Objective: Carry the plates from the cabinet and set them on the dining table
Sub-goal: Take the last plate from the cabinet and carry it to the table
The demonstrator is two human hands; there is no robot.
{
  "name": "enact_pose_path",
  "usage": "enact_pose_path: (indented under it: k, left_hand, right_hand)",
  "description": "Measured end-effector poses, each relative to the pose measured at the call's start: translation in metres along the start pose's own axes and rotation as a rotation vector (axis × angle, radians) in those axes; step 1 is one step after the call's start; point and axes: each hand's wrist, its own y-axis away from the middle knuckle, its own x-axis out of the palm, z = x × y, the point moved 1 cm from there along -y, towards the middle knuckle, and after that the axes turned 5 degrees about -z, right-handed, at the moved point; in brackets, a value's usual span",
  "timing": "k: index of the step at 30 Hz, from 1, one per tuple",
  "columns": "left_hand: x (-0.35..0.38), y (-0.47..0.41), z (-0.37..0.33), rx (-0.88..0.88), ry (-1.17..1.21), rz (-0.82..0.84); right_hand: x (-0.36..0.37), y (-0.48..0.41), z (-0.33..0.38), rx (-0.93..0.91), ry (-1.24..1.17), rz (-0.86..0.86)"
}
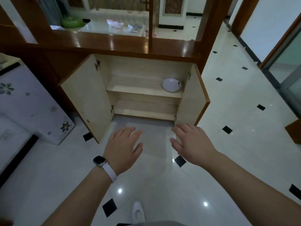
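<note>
Head view: both hands, left hand (124, 145) and right hand (193, 141), are empty and spread; the plate (171, 85), perhaps a shallow bowl, sits at the upper shelf's (138, 88) right end, nearer the right hand

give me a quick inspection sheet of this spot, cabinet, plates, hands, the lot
surface: pale wooden upper shelf of the low cabinet, both doors open
job's things: one round white plate at the shelf's right end
clutter: nothing seen in the cabinet; lower shelf bare
hands: left hand and right hand open, empty, in front of the cabinet
cables: nothing seen
surroundings: glossy white floor tiles with black diamonds; glossy brown wooden counter above
</note>
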Motion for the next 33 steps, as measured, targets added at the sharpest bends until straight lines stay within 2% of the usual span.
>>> enact_pose_path:
  k: [7, 17, 24, 33]
  left_hand:
    - [-0.017, -0.074, 0.079, 0.043, -0.015, -0.028]
    - [-0.004, -0.16, 0.129, 0.088, 0.019, -0.039]
    - [0.026, -0.246, 0.151, 0.091, -0.003, -0.022]
    - [0.067, -0.377, 0.164, 0.196, -0.058, 0.026]
  right_hand:
    - [0.001, -0.095, 0.026, 0.035, -0.006, -0.044]
    - [0.02, -0.185, 0.015, 0.071, -0.015, -0.047]
    - [0.054, -0.267, -0.015, 0.081, -0.059, -0.042]
    - [0.074, -0.385, -0.085, 0.168, -0.124, -0.024]
